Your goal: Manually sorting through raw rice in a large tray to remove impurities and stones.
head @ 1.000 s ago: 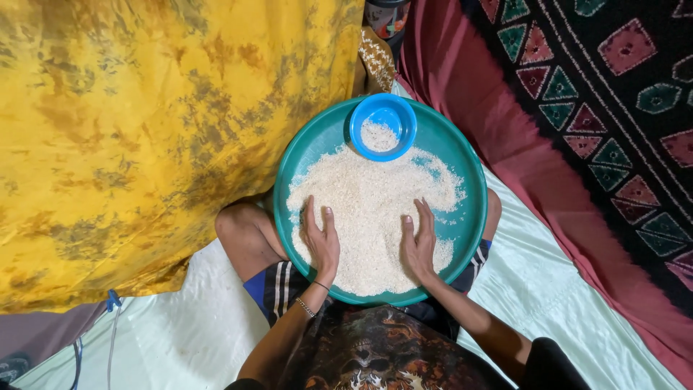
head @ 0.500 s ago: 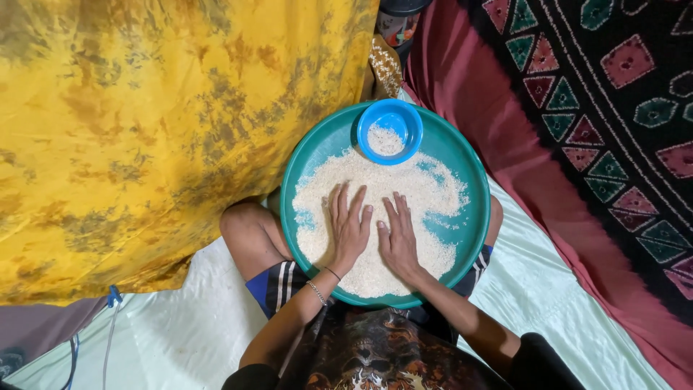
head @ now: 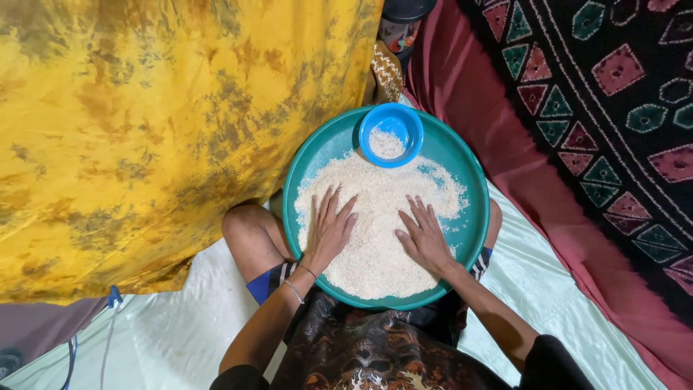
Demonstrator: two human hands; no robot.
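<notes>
While both palms lie flat, left hand (head: 328, 230) and right hand (head: 424, 235) press spread fingers into rice (head: 375, 224) on teal tray (head: 462, 217) (lap, near); blue bowl (head: 391, 134) far.

Smooth, seemingly plastic teal tray (head: 462, 238), glossy blue bowl (head: 391, 134), grainy matt rice (head: 379, 231), mottled yellow cloth (head: 144, 130)

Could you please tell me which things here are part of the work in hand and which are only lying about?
In use: left hand, right hand, rice, teal tray, blue bowl.
Lying about: yellow cloth, patterned dark cloth, red cloth, cable.
</notes>
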